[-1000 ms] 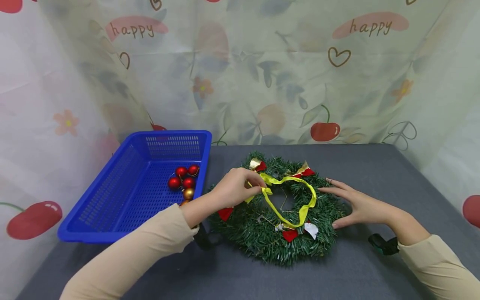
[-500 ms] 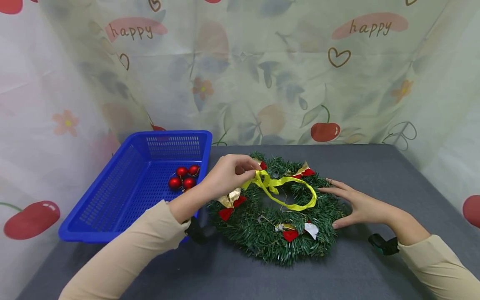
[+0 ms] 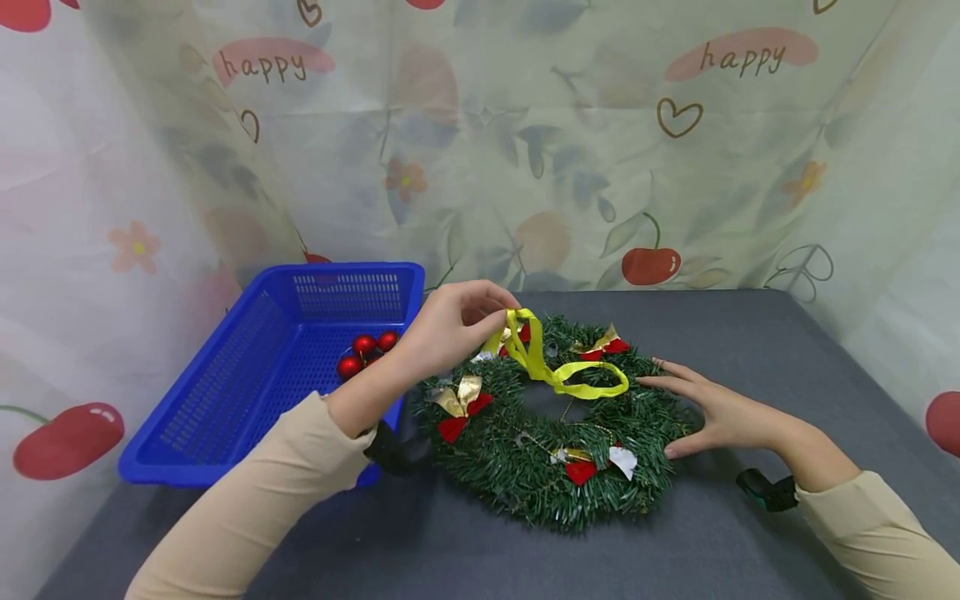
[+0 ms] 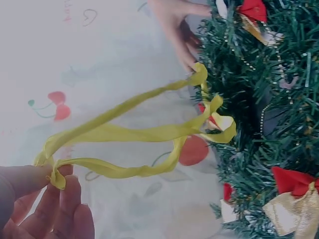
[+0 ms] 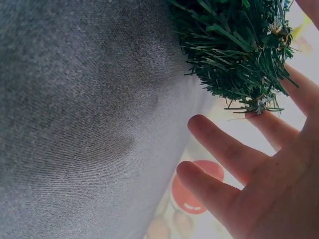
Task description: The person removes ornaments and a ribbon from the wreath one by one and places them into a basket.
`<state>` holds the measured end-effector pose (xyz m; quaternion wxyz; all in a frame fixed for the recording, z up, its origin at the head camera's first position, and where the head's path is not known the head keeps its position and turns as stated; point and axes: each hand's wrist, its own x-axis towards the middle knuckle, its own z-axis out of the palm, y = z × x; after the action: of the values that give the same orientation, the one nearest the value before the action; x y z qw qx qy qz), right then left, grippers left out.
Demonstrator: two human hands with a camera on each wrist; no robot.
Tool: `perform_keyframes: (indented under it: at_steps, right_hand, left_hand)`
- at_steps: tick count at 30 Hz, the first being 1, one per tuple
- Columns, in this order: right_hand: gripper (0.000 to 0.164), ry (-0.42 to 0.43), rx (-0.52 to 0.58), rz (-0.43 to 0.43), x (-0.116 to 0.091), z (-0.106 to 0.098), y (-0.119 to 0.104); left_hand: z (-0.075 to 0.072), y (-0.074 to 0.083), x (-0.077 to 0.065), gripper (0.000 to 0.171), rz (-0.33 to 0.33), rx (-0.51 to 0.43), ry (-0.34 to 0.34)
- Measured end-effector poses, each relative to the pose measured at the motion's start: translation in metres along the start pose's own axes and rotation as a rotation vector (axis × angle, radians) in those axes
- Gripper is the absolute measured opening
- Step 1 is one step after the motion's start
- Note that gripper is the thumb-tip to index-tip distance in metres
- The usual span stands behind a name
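A green wreath (image 3: 555,492) with red, gold and white bows and a thin bead string lies flat on the dark table. Above its back left part, my left hand (image 3: 457,325) pinches one end of a yellow ribbon (image 3: 534,354) between thumb and fingertips. In the left wrist view the ribbon (image 4: 119,132) stretches in loops from the thumb toward the wreath (image 4: 249,89). My right hand (image 3: 731,412) rests at the wreath's right edge with spread fingers. The right wrist view shows its fingertips (image 5: 256,117) at the green needles (image 5: 239,55).
A blue plastic basket (image 3: 187,400) stands on the left, close beside the wreath. Several shiny red balls (image 3: 349,367) lie inside it, partly behind the left forearm. A patterned curtain (image 3: 480,150) closes off the back of the grey table (image 3: 750,333).
My left hand has risen and moved left and back, drawing the yellow ribbon up off the wreath into a longer, narrower loop. The right hand has stayed in place.
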<state>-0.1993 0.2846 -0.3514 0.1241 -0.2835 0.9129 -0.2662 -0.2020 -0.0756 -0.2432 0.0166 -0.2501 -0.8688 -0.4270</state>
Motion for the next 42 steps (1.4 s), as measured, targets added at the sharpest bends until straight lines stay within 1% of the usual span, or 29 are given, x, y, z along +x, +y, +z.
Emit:
perform_keyframes:
  at_steps: [10,18,26,35,42]
  right_hand:
    - [0.087,0.007,0.01,-0.005,-0.002,0.0,-0.002]
    - [0.087,0.001,0.009,-0.005,-0.002,0.001,-0.002]
    - [0.087,0.003,0.007,-0.004,-0.002,0.002,-0.002]
    - [0.088,-0.003,0.009,0.002,-0.001,0.002,-0.001]
    - [0.088,0.0,0.006,0.0,-0.001,0.002,-0.001]
  left_hand:
    - [-0.01,0.009,0.0,0.016,0.001,-0.102,0.064]
    - [-0.02,0.013,-0.001,0.018,-0.01,-0.117,0.111]
    - [-0.029,0.015,-0.002,0.019,0.019,-0.147,0.162]
    - [-0.036,0.017,-0.006,0.019,0.02,-0.203,0.188]
    - [-0.042,0.019,-0.009,0.02,0.01,-0.195,0.214]
